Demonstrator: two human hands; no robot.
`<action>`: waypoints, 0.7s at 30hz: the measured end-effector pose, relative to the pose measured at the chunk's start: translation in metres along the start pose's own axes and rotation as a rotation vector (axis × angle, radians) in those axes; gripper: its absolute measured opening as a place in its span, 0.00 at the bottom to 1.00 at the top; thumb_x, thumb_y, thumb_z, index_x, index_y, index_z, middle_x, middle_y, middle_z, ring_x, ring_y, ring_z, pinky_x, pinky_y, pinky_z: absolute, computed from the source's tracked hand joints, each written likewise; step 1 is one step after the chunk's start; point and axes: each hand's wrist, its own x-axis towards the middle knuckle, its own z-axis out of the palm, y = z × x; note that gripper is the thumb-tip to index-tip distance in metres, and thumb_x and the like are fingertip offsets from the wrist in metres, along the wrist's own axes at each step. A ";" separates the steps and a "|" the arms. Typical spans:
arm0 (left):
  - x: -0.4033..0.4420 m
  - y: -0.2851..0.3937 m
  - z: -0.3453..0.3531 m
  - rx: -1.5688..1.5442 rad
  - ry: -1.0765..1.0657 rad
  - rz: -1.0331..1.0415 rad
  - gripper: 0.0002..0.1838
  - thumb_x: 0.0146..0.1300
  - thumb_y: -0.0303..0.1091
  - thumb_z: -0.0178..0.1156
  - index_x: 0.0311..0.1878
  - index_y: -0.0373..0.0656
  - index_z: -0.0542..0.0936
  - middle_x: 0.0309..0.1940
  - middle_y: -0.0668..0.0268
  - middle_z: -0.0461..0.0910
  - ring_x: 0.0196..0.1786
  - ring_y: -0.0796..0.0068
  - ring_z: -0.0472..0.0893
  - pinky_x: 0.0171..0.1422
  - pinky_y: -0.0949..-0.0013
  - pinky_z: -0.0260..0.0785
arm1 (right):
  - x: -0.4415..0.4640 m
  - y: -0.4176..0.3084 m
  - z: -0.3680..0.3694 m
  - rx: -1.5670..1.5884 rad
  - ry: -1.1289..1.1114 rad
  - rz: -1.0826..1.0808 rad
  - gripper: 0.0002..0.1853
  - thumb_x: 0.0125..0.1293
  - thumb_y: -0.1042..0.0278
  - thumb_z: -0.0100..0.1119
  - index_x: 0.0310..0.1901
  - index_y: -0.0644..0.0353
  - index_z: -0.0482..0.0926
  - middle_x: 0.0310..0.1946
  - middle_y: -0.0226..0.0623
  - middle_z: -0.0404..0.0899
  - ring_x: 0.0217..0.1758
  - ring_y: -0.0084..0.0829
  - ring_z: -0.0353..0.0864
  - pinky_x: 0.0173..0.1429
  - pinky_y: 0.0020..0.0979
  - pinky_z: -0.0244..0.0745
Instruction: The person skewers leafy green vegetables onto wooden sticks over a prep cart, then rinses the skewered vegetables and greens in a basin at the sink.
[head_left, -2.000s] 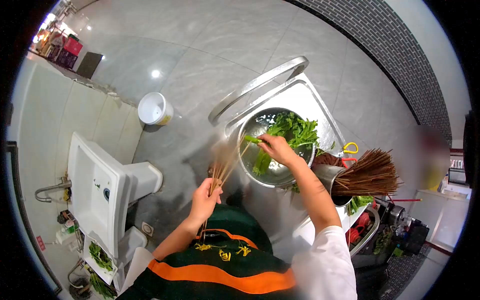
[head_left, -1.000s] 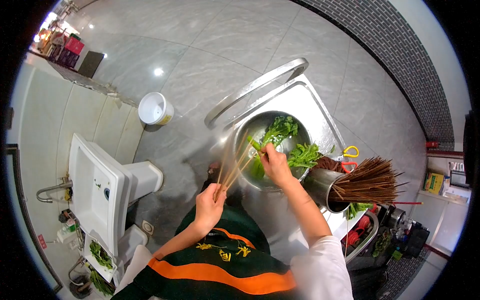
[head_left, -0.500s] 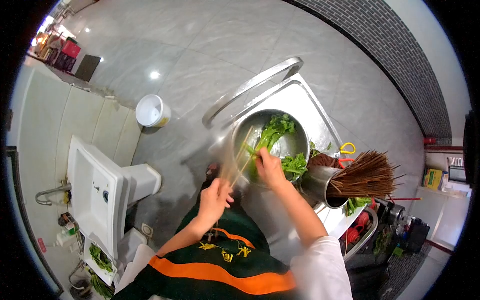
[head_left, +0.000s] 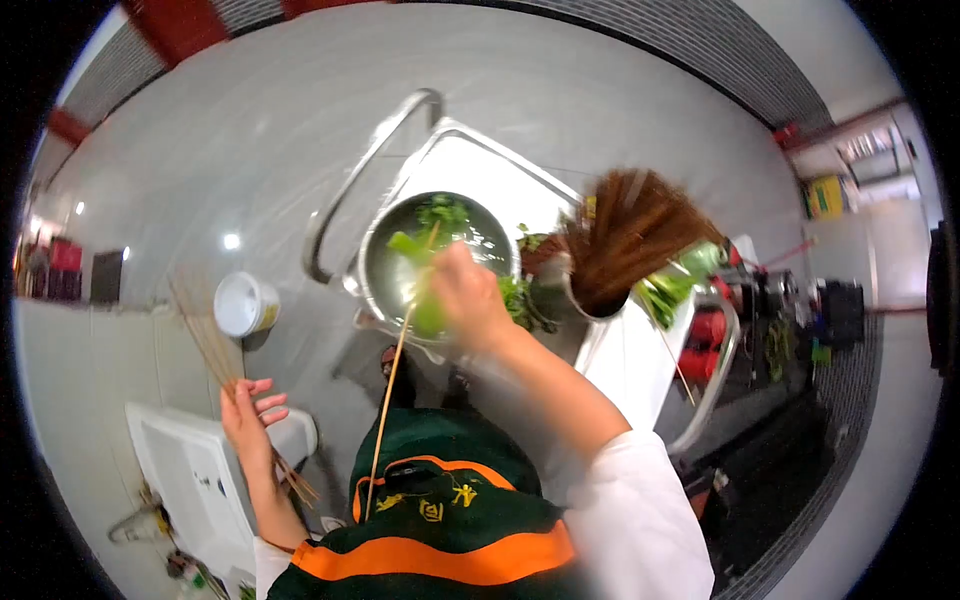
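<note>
My left hand point(head_left: 250, 415), off to the left, holds a bundle of thin wooden skewers point(head_left: 205, 340) against the palm, some fingers stretched out. Over the steel bowl point(head_left: 368, 265) on the cart, my right hand point(head_left: 470, 300) is blurred by motion. Its fingertips close on a single long skewer point(head_left: 393, 368), which slants down towards my apron. Leafy greens point(head_left: 408, 246) lie by the upper end of that skewer; whether they are pierced is unclear. Inside the bowl are liquid and more leafy greens point(head_left: 442, 210).
A metal container point(head_left: 560, 300) full of brown sticks point(head_left: 640, 240) leans beside the bowl on the white cart top point(head_left: 480, 165). The cart's rail point(head_left: 345, 190) curves up at its far left. A white bucket point(head_left: 240, 305) stands on the floor; a white sink point(head_left: 190, 460) is at lower left.
My left hand has moved away left and down with the skewer bundle. My right hand stays at the bowl, with one long skewer now apart from the bundle. The view has turned.
</note>
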 end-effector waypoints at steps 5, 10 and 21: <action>0.005 0.003 0.025 0.057 -0.109 0.027 0.11 0.67 0.40 0.39 0.39 0.42 0.66 0.34 0.59 0.75 0.27 0.72 0.78 0.25 0.75 0.71 | -0.050 -0.015 -0.047 0.029 0.118 0.096 0.08 0.56 0.79 0.50 0.35 0.63 0.62 0.25 0.48 0.73 0.28 0.46 0.75 0.31 0.37 0.69; 0.003 0.014 0.052 0.048 -0.211 0.093 0.11 0.67 0.40 0.39 0.38 0.43 0.65 0.35 0.59 0.74 0.26 0.73 0.77 0.24 0.76 0.70 | -0.131 -0.004 -0.089 -0.282 0.327 0.203 0.06 0.56 0.78 0.49 0.34 0.62 0.63 0.22 0.44 0.71 0.26 0.43 0.76 0.28 0.36 0.70; -0.013 0.010 0.078 0.064 -0.229 0.080 0.11 0.67 0.40 0.39 0.38 0.44 0.65 0.32 0.60 0.75 0.26 0.72 0.78 0.23 0.75 0.71 | -0.199 0.085 -0.204 -0.023 0.488 0.484 0.05 0.60 0.74 0.48 0.33 0.64 0.63 0.27 0.40 0.77 0.25 0.26 0.77 0.29 0.25 0.72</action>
